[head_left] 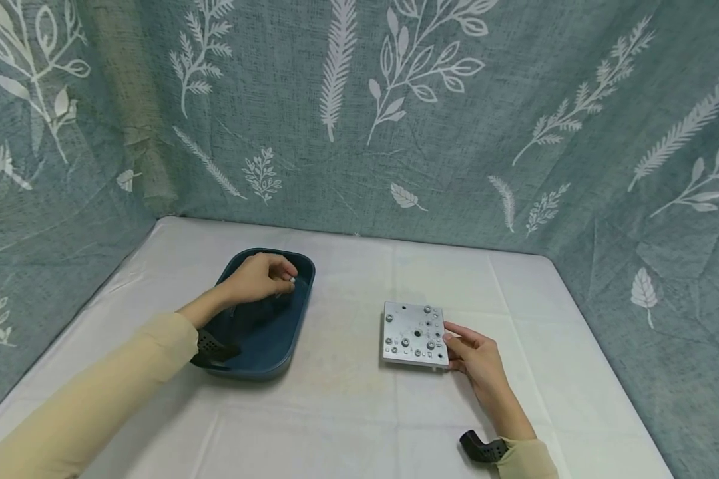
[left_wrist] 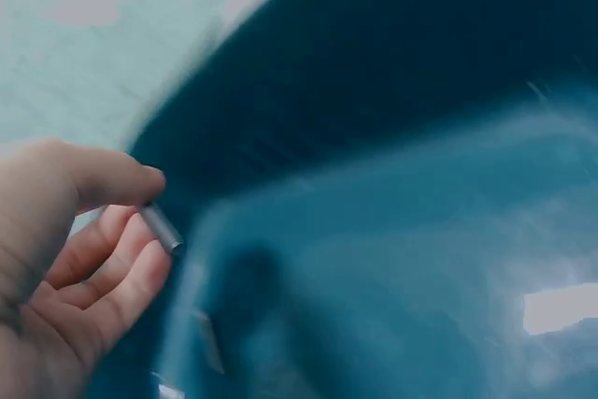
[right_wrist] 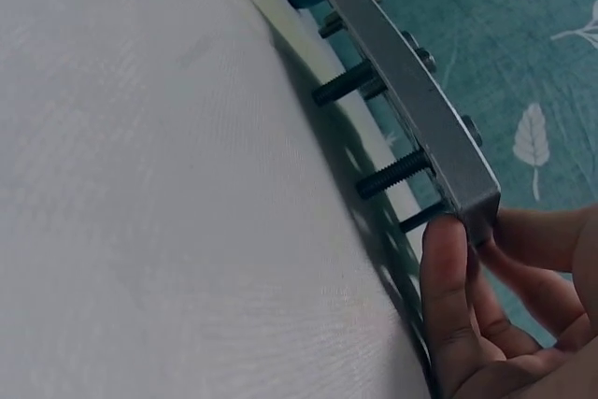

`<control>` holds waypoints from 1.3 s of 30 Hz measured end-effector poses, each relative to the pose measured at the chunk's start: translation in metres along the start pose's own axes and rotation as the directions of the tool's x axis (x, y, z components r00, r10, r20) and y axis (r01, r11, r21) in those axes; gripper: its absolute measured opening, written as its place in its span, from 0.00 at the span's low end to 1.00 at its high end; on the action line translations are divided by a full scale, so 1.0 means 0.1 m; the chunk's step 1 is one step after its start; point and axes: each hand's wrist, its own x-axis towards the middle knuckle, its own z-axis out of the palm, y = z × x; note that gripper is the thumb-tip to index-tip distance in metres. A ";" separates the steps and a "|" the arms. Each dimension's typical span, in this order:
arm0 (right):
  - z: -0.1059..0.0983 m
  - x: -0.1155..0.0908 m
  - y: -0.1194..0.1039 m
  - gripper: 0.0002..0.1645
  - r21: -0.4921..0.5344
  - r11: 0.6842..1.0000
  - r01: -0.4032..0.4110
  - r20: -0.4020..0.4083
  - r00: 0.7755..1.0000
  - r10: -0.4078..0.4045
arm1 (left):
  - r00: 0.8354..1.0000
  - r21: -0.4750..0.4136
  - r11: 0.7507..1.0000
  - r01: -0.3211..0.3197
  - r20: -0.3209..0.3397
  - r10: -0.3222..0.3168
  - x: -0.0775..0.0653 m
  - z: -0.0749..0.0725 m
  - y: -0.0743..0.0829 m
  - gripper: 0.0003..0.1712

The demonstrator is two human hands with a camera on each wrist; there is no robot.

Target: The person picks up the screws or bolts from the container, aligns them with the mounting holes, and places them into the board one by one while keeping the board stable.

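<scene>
Over the dark blue bin (head_left: 302,319), my left hand (head_left: 257,279) pinches a small metal pin (left_wrist: 163,229) between thumb and fingers, near the bin's far right corner. The pin is a smooth short cylinder in the left wrist view. My right hand (head_left: 479,356) grips a silver metal plate (head_left: 409,326) by its right edge, thumb on one face and fingers on the other. Screw heads and holes cover the plate's upper face. Threaded screws (right_wrist: 392,175) stick out of its underside, and the plate is held above the table.
A white cloth covers the table (head_left: 347,412). Behind it and along the sides hangs a green leaf-patterned curtain (head_left: 299,166). Inside the bin a blurred light streak (left_wrist: 210,343) shows, a pin or a reflection; I cannot tell which.
</scene>
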 end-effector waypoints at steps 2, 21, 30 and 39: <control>0.00 0.00 -0.01 0.21 -0.002 1.000 -0.002 -0.003 1.000 0.002 | 0.999 -0.046 0.999 -0.015 -0.047 0.013 0.00 -0.08 0.09 0.15; -0.01 0.02 -0.01 0.21 -0.004 1.000 -0.012 -0.015 1.000 0.012 | 0.980 -0.406 0.905 -0.124 0.091 0.175 0.33 0.48 0.96 0.14; -0.02 0.02 -0.02 0.21 -0.006 1.000 -0.026 -0.024 0.999 0.026 | 0.946 -0.385 0.910 -0.154 0.207 0.248 0.59 0.94 1.08 0.13; -0.01 0.03 -0.02 0.21 0.006 1.000 -0.027 -0.021 0.999 0.027 | 0.923 -0.351 0.923 -0.157 0.280 0.263 0.76 1.33 1.08 0.12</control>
